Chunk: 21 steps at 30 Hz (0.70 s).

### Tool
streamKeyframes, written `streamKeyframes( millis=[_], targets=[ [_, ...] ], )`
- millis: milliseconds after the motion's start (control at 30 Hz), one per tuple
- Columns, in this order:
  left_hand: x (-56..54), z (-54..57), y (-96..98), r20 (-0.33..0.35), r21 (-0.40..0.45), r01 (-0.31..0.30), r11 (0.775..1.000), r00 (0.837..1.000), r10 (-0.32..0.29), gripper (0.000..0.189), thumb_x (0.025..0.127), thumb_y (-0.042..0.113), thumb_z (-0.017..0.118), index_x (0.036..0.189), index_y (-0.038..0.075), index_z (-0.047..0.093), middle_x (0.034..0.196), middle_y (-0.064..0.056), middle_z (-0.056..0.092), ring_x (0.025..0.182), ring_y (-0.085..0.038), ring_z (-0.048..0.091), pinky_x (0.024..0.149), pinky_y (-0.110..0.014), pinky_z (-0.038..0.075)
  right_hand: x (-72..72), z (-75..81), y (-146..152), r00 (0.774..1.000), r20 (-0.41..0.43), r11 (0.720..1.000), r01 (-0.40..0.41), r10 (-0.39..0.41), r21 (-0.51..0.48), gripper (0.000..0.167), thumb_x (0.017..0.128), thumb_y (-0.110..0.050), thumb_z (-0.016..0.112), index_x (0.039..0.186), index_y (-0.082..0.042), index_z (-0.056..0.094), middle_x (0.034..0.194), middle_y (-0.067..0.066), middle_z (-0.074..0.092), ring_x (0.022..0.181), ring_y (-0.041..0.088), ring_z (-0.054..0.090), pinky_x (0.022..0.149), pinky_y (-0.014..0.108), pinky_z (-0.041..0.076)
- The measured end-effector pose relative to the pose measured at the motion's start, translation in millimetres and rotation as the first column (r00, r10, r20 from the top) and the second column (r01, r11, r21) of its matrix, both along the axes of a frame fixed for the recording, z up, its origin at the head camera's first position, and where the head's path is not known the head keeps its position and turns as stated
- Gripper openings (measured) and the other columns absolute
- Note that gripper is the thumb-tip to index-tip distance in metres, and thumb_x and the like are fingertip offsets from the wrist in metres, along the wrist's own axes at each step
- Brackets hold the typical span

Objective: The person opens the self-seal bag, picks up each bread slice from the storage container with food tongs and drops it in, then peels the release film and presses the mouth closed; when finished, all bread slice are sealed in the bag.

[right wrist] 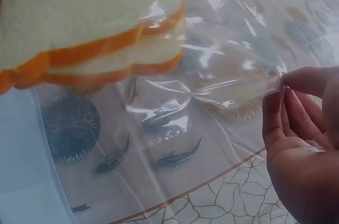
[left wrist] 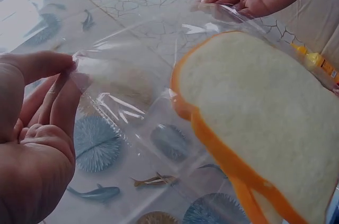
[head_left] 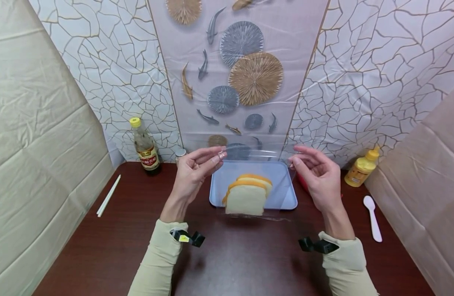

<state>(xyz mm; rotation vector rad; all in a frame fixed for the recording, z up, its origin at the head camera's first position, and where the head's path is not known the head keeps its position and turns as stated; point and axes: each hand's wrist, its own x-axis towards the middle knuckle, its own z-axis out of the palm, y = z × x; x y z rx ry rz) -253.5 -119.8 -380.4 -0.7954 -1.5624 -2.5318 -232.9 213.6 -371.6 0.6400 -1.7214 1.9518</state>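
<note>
A clear plastic bag (left wrist: 114, 94) hangs stretched between my two hands. Toast-shaped bread slices (head_left: 245, 199) with orange-brown crusts sit in its lower part, one overlapping the other. My left hand (head_left: 190, 174) pinches the bag's upper left corner between thumb and fingertips. At the opposite upper corner, my right hand (head_left: 320, 176) pinches the film the same way, as the right wrist view shows close up. Behind the bag in the head view lies a light blue tray (head_left: 290, 201), partly covered by bag and bread.
Left on the dark table are white chopsticks (head_left: 109, 196), a sauce bottle (head_left: 147, 150) with yellow cap and a small jar (head_left: 180, 152). To the right stand a yellow squeeze bottle (head_left: 362, 168) and a white spoon (head_left: 373, 218). Something red (head_left: 302, 182) is mostly hidden behind my right hand.
</note>
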Motion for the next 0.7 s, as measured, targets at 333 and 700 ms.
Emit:
streamKeyframes(
  millis=[333, 700],
  targets=[
    [-2.9, -5.5, -1.9, -0.044, 0.048, 0.066, 0.997, 0.997, -0.064, 0.029, 0.106, -0.009, 0.059, 0.122, 0.006, 0.078, 0.123, -0.012, 0.081, 0.119, -0.022, 0.078, 0.099, -0.032, 0.062, -0.7, -4.1, 1.0, 0.997, -0.071, 0.998, -0.019, 0.015, -0.056, 0.012, 0.098, 0.015, 0.066, 0.107, 0.023, 0.069, 0.097, 0.01, 0.081, 0.084, 0.015, 0.077, 0.079, 0.024, 0.064],
    [-1.6, -3.9, -2.6, -0.063, 0.023, 0.064, 0.998, 0.996, -0.062, 0.028, 0.105, -0.007, 0.055, 0.103, 0.005, 0.081, 0.117, -0.012, 0.082, 0.118, -0.023, 0.078, 0.1, -0.035, 0.062, 2.7, -2.3, 8.4, 0.989, -0.124, 0.997, -0.082, 0.081, -0.008, 0.008, 0.096, 0.021, 0.063, 0.099, 0.023, 0.069, 0.102, 0.015, 0.079, 0.088, 0.019, 0.077, 0.083, 0.025, 0.064]
  ],
)
